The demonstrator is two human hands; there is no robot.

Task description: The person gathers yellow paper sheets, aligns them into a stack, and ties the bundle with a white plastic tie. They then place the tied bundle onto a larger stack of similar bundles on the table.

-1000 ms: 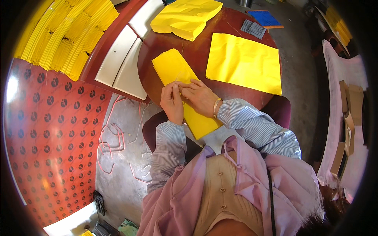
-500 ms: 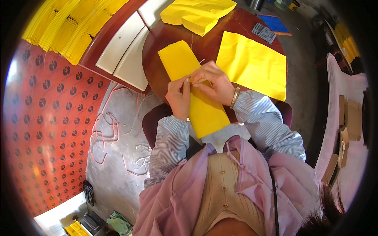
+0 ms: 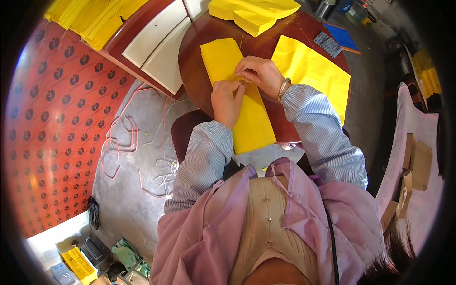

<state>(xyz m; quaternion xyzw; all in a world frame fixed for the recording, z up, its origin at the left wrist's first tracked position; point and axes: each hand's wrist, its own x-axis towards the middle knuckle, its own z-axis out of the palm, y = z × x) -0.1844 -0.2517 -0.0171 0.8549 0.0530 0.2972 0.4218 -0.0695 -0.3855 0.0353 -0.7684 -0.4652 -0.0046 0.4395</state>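
Observation:
A long, folded yellow sheet [image 3: 254, 126] lies slantwise on the round red-brown table, its lower end hanging over the near edge; whether it is paper or cloth I cannot tell. My left hand [image 3: 227, 103] grips its middle from the left side, thumb and fingertips closed. Just above and to the right, my right hand [image 3: 265, 75] is closed in a pinch over the sheet. Something thin and pale seems to be between the fingertips, too small to name. A wide flat yellow sheet [image 3: 308, 66] lies to the right, and a crumpled yellow piece [image 3: 254, 14] lies at the far side.
The round table [image 3: 197, 57] stands before my knees, beside a cabinet with white drawers [image 3: 161, 45]. Stacked yellow sheets [image 3: 95, 21] lie at upper left. A grey patterned pad [image 3: 327, 44] and a blue board [image 3: 343, 37] are at the far right. Reddish cord [image 3: 121, 128] trails over the floor.
The view has shifted slightly. My right hand has drawn a little up and away from the left, still pinching. My left hand stays on the folded yellow sheet.

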